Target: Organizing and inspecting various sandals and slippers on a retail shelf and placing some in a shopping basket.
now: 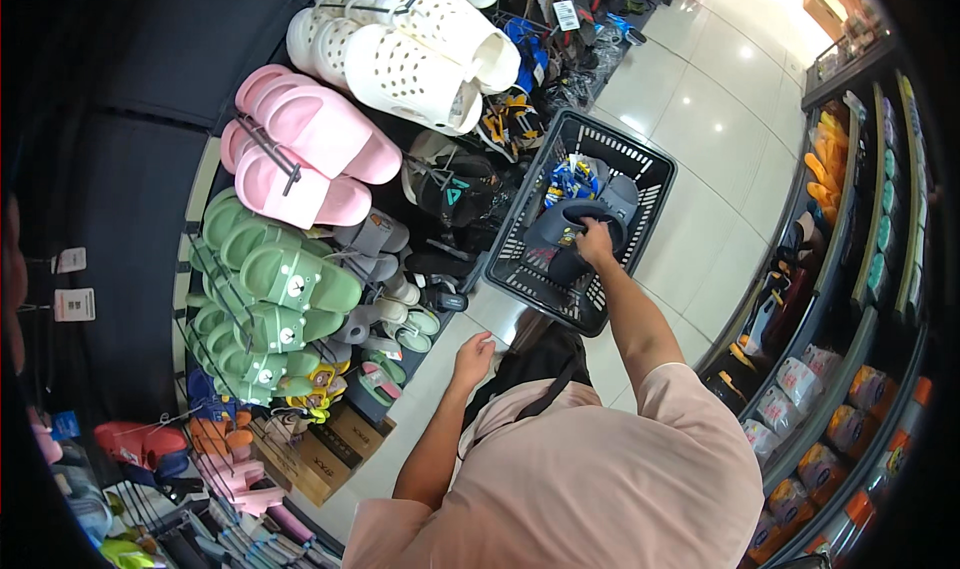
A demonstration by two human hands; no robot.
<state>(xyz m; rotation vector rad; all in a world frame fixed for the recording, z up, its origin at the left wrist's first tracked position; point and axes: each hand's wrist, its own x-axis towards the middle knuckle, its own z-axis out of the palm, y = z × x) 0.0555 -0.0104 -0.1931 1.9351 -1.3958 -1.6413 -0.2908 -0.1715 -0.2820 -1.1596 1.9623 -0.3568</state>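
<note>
My right hand (596, 241) reaches into a black plastic shopping basket (655, 184) on the floor, its fingers closed on the strap of a dark grey slide sandal (560, 225). Beside that sandal in the basket lie a grey slipper (622, 195) and a blue, yellow and white patterned item (573, 179). Part of the dark footwear is hidden beneath my hand. My left hand (473, 359) hangs beside my body, left of the basket, with its fingers curled in and nothing visible in them.
On the left rack hang white clogs (400, 74), pink slides (310, 149) and green slides with bear faces (295, 284). Below them stand more shoes and a cardboard box (325, 449). Packed shelves (850, 369) line the right side, along the tiled aisle (715, 159).
</note>
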